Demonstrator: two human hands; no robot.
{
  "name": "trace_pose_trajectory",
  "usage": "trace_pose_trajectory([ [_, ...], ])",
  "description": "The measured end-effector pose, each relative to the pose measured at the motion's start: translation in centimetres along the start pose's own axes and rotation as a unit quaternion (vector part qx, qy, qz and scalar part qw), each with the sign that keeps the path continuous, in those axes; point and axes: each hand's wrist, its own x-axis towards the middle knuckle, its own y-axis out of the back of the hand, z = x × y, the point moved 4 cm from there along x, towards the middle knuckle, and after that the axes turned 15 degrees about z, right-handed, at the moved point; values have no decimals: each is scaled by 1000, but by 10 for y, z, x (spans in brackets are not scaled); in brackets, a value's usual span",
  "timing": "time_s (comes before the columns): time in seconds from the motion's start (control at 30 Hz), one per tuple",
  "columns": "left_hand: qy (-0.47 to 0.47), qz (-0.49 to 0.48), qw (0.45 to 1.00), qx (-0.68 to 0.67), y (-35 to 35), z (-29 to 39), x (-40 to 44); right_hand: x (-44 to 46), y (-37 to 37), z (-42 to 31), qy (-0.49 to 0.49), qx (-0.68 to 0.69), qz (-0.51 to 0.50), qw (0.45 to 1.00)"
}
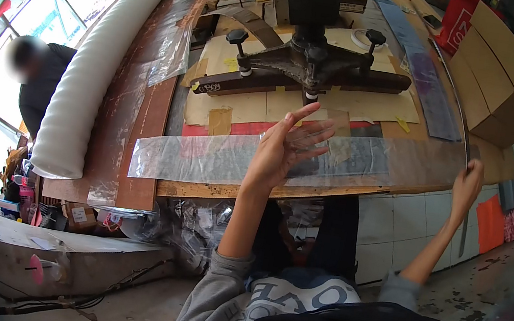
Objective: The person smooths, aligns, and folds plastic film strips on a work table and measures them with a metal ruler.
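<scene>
My left hand (pixel 278 154) is raised over the front edge of the table, its fingers stretched out and spread, with nothing visible in them. Behind and beneath it, a long clear plastic strip (pixel 204 156) lies along that edge; whether the hand touches it I cannot tell. At the right corner, my right hand (pixel 468 181) is closed around a long, thin, dark rod (pixel 455 90). The rod runs back along the table's right side, and a lower end hangs below the hand. In front of me stands a black metal press head (pixel 312 59) with a wide bar and black knobs.
A thick roll of white foam (pixel 108 65) lies along the left side. Bluish plastic strips (pixel 421 65) and an open cardboard box (pixel 499 77) are on the right. A person in dark clothing (pixel 42 85) is beyond the roll. Crumpled clear plastic (pixel 197 228) hangs under the table.
</scene>
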Motion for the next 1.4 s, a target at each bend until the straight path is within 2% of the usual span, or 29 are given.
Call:
trace_pose_trajectory([
  [0.07, 10, 0, 1000, -21, 1, -3, 3, -33, 36, -19, -18, 83, 60, 995],
  [0.13, 20, -7, 999, -43, 1, -6, 8, -66, 53, -21, -154, 158, -86, 971],
  [0.2, 15, -3, 999, -36, -5, -7, 8, -93, 50, -23, -218, 193, -184, 939],
  [0.3, 14, -5, 999, -42, -12, -12, 10, -133, 53, -42, -138, 175, -76, 972],
  [0.57, -18, 20, 996, -86, -16, -8, 7, -206, 70, -60, -78, 235, -134, 960],
  [0.83, -67, 31, 990, -118, -17, 0, 9, -234, 87, -75, -4, 252, -192, 949],
  [1.03, -115, 26, 988, -101, -18, 0, 1, -261, 98, -66, -10, 313, -202, 928],
  [1.13, -119, 10, 986, -116, -21, 0, -5, -271, 97, -64, 107, 327, -102, 933],
  [1.23, -126, 9, 984, -124, -22, -2, -7, -287, 97, -56, 151, 283, -202, 925],
  [1.4, -142, 17, 985, -96, -23, 0, -9, -294, 98, -56, 159, 281, -196, 926],
])
